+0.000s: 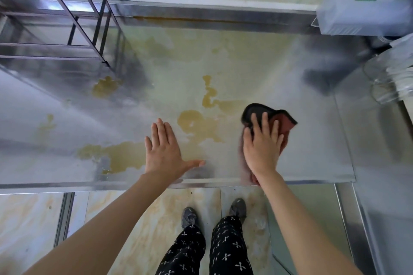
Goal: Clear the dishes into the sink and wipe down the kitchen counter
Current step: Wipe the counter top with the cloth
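Head view.
- Brushed stainless-steel counter (312, 140), carrying yellow-brown liquid puddles (201, 123) from centre towards 9 o'clock.
- Crumpled red-and-black cloth (285, 124), on counter at 3 o'clock of centre, near front edge.
- Right hand (261, 147): pressed flat on cloth, fingers spread, uncurled.
- Left hand (164, 152): released, palm down on counter at 6 o'clock, beside a puddle.
- Black-framed metal rack (89, 29) at 10 o'clock.

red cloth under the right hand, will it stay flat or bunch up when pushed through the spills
Probably floppy: the cloth lies crumpled and folded under the right hand. It will likely bunch at its edges, yet glide easily on the smooth steel counter.
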A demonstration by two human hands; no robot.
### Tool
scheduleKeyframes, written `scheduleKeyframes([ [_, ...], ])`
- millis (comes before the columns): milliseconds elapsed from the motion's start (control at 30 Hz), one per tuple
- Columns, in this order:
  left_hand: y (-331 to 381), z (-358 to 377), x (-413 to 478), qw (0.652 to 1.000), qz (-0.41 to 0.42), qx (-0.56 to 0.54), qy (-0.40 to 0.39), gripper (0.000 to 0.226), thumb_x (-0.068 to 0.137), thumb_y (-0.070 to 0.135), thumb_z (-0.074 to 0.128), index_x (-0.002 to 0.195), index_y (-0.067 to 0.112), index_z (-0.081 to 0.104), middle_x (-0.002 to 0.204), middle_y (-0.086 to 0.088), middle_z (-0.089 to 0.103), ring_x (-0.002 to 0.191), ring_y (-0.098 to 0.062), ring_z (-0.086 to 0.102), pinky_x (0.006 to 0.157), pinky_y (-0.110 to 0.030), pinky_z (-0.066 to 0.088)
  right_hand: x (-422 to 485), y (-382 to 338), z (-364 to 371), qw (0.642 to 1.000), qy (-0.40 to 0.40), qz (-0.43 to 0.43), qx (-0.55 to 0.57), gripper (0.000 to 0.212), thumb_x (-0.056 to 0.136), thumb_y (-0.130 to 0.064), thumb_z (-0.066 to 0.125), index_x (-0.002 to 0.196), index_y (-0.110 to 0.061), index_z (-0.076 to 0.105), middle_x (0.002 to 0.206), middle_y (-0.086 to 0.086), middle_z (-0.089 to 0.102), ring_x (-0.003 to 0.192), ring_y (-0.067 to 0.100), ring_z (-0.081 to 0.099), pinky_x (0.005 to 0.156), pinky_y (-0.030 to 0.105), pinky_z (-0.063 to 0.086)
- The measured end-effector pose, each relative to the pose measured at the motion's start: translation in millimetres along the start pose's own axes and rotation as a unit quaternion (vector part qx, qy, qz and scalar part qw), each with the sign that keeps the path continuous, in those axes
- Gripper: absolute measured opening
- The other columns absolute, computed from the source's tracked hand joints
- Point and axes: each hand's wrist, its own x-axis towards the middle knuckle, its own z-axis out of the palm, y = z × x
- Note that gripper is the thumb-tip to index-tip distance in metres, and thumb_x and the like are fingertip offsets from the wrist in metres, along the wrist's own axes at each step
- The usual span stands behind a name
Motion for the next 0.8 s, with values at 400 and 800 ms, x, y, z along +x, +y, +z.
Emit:
scheduleKeyframes([
  [400,1.2,-1.7,-0.5,1.000,-0.015,0.013,0.018,0.135,0.056,0.095,0.025,0.143,-0.001,-0.012,0.153,-0.020,-0.015,0.141,-0.032,-0.014,0.114,-0.047,-0.006,50.8,24.2,-21.2,0.998,0.001,-0.036,-0.043,0.050,0.098,-0.044,0.020,0.147,-0.034,0.019,0.158,-0.006,0.009,0.145,0.026,0.005,0.115,0.051,0.004],
  [800,-23.8,-57.9,140.5,0.983,0.067,-0.057,0.159,0.051,0.097,0.039,0.029,0.146,0.025,0.020,0.156,0.003,0.010,0.144,-0.019,0.002,0.114,-0.042,0.006,89.2,-3.4,-12.6,0.992,0.045,-0.104,-0.050,0.048,0.096,-0.043,0.026,0.143,-0.035,0.033,0.155,-0.006,0.021,0.143,0.025,0.018,0.113,0.049,0.012],
])
